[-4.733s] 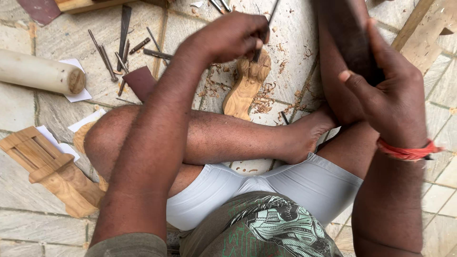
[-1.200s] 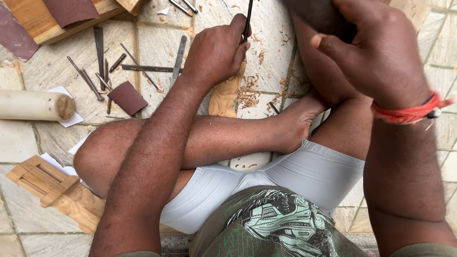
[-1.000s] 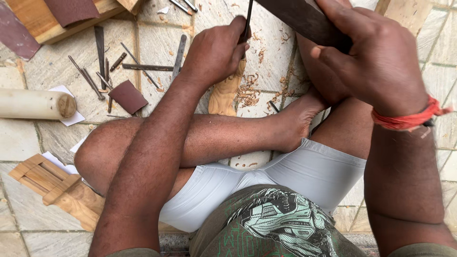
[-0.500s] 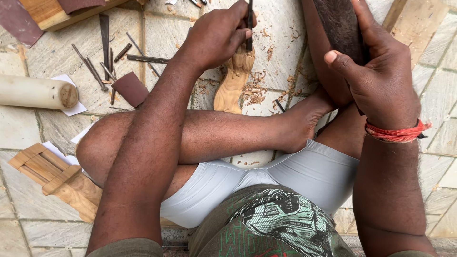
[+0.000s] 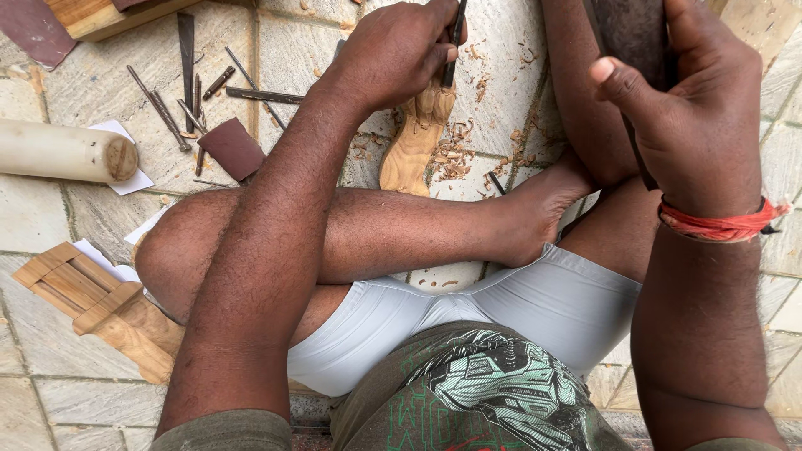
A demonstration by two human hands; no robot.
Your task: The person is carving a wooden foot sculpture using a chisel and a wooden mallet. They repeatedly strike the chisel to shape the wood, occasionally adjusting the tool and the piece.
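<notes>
Head view: left hand (image 5: 397, 54), top centre, is closed around a thin dark chisel (image 5: 452, 38) that runs steeply down to the pale wooden carving (image 5: 415, 140) just below it, long axis top-right to bottom-left. Right hand (image 5: 689, 125), upper right, is wrapped around a dark mallet (image 5: 631, 38), well apart to the right of the chisel top.

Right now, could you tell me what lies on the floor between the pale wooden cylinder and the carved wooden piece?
In the head view, between the wooden cylinder and the carving lie scattered metal chisels and a dark sandpaper piece.
</notes>
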